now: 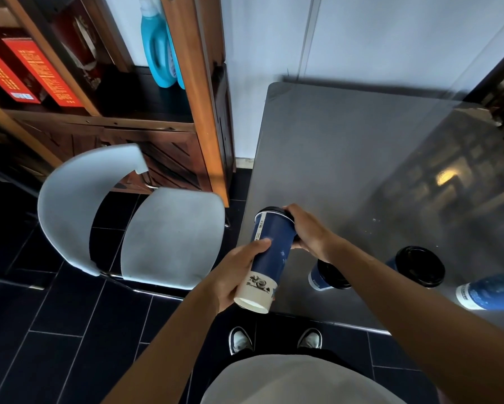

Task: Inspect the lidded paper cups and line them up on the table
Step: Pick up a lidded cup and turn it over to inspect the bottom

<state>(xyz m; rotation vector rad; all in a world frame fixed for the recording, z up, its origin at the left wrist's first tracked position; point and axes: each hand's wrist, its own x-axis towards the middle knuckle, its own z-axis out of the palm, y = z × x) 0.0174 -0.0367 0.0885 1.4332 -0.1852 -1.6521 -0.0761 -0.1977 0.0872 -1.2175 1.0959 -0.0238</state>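
I hold a tall blue paper cup with a black lid and a white base tilted over the table's near left corner. My left hand wraps its lower body, and my right hand grips the lid end. Three more lidded blue cups stand on the grey table near its front edge: one partly hidden under my right forearm, one showing its black lid, and one cut by the right frame edge.
A pale grey chair stands left of the table on dark floor tiles. Behind it is a wooden shelf unit with red boxes and a blue bottle. A white wall runs behind the table.
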